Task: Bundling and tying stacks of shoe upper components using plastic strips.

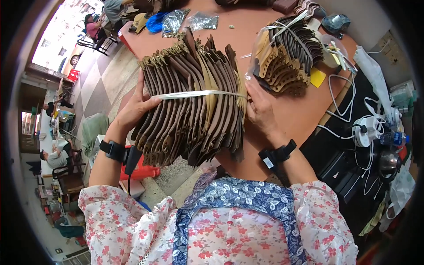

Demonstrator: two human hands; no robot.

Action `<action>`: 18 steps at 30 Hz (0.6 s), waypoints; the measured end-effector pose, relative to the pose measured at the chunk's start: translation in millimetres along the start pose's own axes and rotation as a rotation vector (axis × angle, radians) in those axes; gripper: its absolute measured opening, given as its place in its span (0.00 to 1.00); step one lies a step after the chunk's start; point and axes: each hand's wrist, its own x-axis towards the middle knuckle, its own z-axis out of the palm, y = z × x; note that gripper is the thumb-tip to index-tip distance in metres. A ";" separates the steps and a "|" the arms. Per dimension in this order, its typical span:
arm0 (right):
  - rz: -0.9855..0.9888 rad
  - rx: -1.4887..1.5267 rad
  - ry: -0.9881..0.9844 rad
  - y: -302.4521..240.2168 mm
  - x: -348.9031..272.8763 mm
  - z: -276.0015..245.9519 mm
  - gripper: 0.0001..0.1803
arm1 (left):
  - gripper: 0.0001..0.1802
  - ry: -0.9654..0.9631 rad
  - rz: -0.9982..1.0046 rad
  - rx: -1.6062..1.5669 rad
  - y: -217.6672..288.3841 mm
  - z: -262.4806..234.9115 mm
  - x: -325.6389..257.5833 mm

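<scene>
A thick bundle of brown, curved leather-like pieces point(176, 119) is held up in front of me, stacked side by side. A white tie strip point(190, 94) runs around its middle. My left hand point(136, 108) grips the bundle's left end, thumb over the front by the strip. At the opposite end, my right hand point(260, 108) presses with its fingers curled; part of them is hidden. Past my right hand, a second bundle point(287, 57) of tan and dark pieces, some with holes, lies on the table, bound with white strips.
The orange-brown table point(291, 117) spreads beneath. Clear plastic bags point(203, 21) and a blue bag point(155, 23) lie at its far side. A yellow card point(317, 77) sits by the second bundle. White cables point(338, 99) and a power strip point(367, 131) are at right. Other people sit far left.
</scene>
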 end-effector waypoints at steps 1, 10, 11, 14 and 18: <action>-0.013 0.040 -0.014 0.9 4.6 -2.6 0.28 | 0.55 0.001 -0.006 0.007 -0.3 -3.6 0.5; 0.021 0.179 -0.043 10.6 11.3 -3.0 0.26 | 0.56 0.007 -0.063 0.220 -7.8 -17.5 5.2; -0.038 0.078 -0.016 5.3 14.3 -6.3 0.26 | 0.56 0.008 -0.065 0.220 -6.1 -17.3 4.3; -0.127 0.008 -0.063 1.8 17.8 -14.1 0.25 | 0.55 0.014 -0.137 0.302 0.2 -12.5 2.7; -0.011 0.135 -0.102 14.4 21.8 -9.3 0.22 | 0.55 0.037 -0.046 0.240 3.8 -5.3 3.9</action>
